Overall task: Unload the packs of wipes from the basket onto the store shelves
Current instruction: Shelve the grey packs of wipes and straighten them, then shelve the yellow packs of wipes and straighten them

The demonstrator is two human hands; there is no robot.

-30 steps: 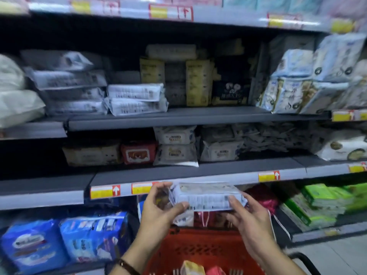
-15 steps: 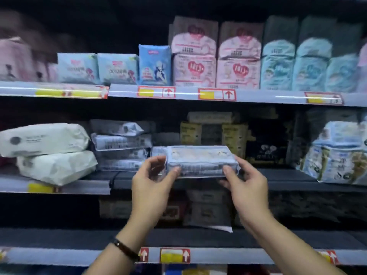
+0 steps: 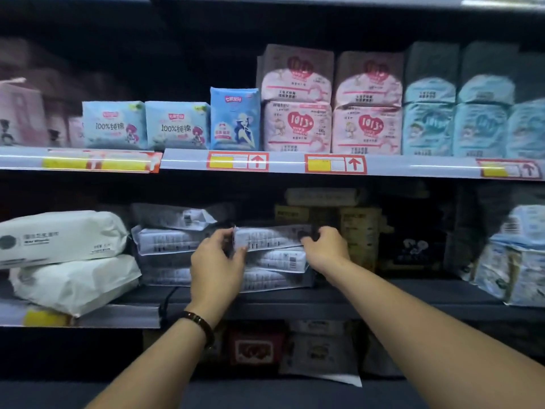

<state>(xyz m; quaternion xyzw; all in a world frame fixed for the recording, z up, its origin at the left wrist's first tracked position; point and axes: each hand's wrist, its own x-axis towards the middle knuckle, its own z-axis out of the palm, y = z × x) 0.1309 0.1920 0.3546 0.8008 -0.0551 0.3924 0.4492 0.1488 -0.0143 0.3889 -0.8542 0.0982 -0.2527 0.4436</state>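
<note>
As we lean toward the dark grey metal shelf (image 3: 383, 293), our left hand (image 3: 216, 261) pinches the left end of the flat white plastic pack of wipes (image 3: 271, 236) between thumb and curled fingers. Our right hand (image 3: 324, 246) curls its fingers over the right end. The pack lies on top of the stack of like packs (image 3: 277, 268).

Both hands (image 3: 216, 261) (image 3: 326, 246) hold a wipes pack (image 3: 271, 236) atop the stack (image 3: 274, 270).

2 arms stretch forward; left hand (image 3: 218, 262) and right hand (image 3: 324, 246) grip opposite ends of 1 pack (image 3: 269, 237).
</note>
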